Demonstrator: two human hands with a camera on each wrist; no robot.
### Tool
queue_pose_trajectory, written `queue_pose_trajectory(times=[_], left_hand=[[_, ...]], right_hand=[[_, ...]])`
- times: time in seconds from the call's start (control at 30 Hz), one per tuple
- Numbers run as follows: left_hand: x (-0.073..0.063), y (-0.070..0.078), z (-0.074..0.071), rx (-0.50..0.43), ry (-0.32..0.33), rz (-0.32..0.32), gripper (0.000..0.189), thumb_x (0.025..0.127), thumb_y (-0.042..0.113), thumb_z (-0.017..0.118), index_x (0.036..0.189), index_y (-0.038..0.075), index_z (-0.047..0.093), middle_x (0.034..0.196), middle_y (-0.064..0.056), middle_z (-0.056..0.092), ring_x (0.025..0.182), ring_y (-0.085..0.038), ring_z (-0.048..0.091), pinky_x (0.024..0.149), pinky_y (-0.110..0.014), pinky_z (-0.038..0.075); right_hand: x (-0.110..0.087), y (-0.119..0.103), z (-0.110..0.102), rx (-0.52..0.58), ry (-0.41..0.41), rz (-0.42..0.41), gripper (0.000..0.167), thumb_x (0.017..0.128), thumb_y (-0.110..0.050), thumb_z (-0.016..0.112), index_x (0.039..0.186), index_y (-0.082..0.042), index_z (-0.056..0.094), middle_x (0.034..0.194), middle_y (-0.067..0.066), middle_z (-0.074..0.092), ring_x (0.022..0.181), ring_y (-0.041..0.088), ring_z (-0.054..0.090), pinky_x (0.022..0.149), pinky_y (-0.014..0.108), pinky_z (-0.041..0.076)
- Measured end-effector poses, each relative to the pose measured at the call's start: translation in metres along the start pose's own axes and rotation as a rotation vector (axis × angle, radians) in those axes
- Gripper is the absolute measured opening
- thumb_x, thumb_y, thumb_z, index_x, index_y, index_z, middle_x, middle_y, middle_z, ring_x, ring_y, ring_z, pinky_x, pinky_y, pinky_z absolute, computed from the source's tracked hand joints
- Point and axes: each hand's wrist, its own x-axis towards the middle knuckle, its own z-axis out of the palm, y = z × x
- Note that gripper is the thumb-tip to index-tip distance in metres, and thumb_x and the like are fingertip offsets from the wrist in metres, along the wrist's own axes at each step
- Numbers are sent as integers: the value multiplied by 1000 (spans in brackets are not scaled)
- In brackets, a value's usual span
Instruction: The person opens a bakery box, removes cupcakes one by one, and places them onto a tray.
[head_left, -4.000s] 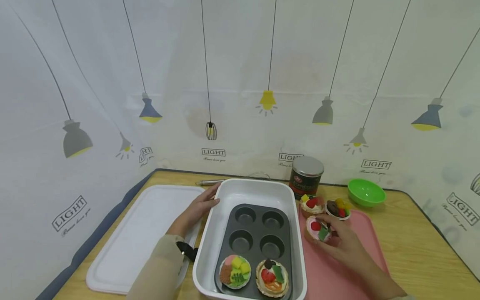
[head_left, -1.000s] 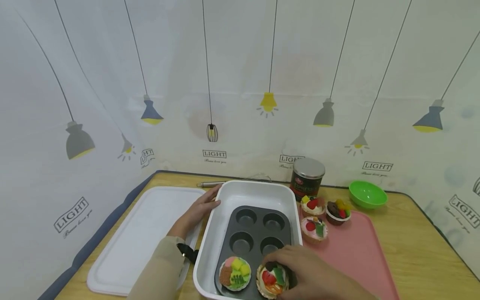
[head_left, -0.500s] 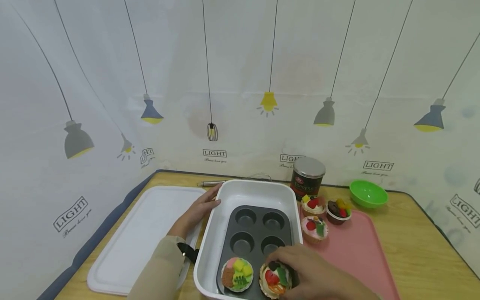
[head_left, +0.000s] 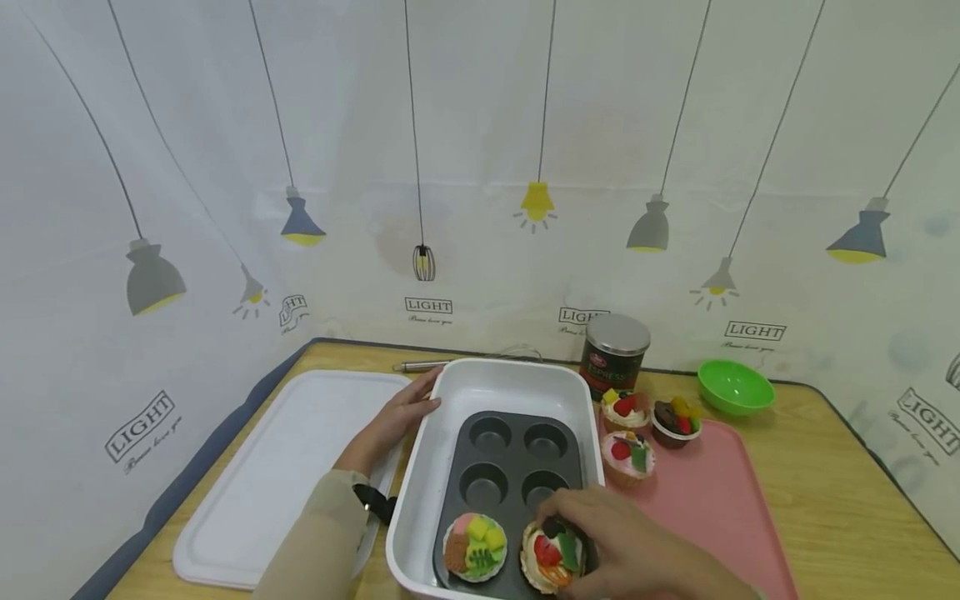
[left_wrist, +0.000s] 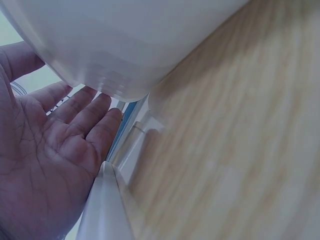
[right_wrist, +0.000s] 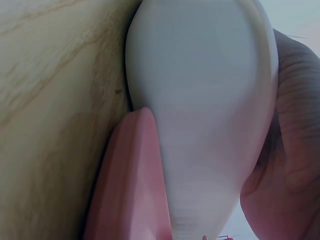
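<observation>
Tan fruit tart (head_left: 542, 567), near right in the muffin tin (head_left: 514, 457), probably light, soft-topped and best held by its sides, was pinched by the right hand (head_left: 618, 535); the left hand (head_left: 388, 425), fingers extended, touched the white pan (head_left: 502, 387).

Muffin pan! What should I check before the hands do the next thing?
1. Right hand on the strawberry tart: ok, fingers and thumb are around it.
2. Left hand on the white tub: ok, it touches the left side.
3. Muffin pan inside the tub: ok.
4. Tart sitting all the way down in its cup: cannot tell, the tart hides it.
5. Every cup filled: not ok, the four far cups are empty.
</observation>
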Motion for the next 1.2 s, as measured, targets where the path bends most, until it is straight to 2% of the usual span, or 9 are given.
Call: queue_pose_trajectory(times=[0.27, 0.5, 0.73, 0.9, 1.03, 1.13, 1.2], left_hand=[[1, 3, 1, -17, -13, 12, 62, 102, 31, 57, 158, 33, 31, 162, 2, 32, 149, -29, 27, 116, -53, 29], [1, 5, -1, -9, -7, 4, 62, 101, 33, 57, 158, 34, 32, 162, 1, 33, 147, -30, 31, 116, -54, 30], [1, 3, -1, -10, -9, -4, 62, 101, 34, 58, 157, 36, 33, 162, 2, 32, 148, -32, 30, 115, -54, 32], [0, 1, -1, -20, -6, 13, 62, 101, 31, 58, 158, 33, 32, 162, 2, 33, 149, -30, 27, 116, -53, 31], [0, -1, 0, -20, -8, 12, 62, 101, 30, 57, 158, 32, 32, 162, 1, 32, 150, -30, 26, 116, -53, 30], [0, -1, 0, -13, -5, 4, 61, 102, 31, 56, 158, 34, 32, 162, 2, 32, 150, -30, 24, 117, -54, 28], [0, -1, 0, -11, 2, -2, 60, 102, 32, 56, 157, 37, 33, 162, 3, 33, 150, -29, 24, 117, -54, 27]], right_hand=[[0, 3, 1, 5, 4, -2, 60, 76, -63, 79, 124, -37, 54, 113, -25, 58, 99, 3, 50, 82, 31, 46], [0, 1, -1, 31, -35, 67, 57, 76, -66, 77, 121, -40, 54, 107, -25, 57, 97, 3, 48, 81, 28, 46], [1, 3, 2, 12, 8, 43, 50, 77, -60, 80, 115, -43, 52, 96, -25, 56, 88, 3, 47, 74, 23, 41], [2, 5, 4, 19, 50, -28, 50, 78, -58, 80, 116, -41, 53, 97, -26, 56, 87, 1, 49, 74, 23, 42], [2, 7, 4, 114, 27, -33, 50, 80, -56, 80, 119, -38, 54, 104, -24, 60, 91, 2, 54, 77, 23, 48], [2, 8, 2, 197, -6, -8, 52, 81, -53, 80, 124, -37, 55, 111, -21, 62, 96, 4, 57, 81, 26, 52], [2, 10, 2, 222, -6, -21, 53, 82, -51, 81, 127, -35, 57, 116, -19, 63, 99, 5, 58, 84, 28, 53]])
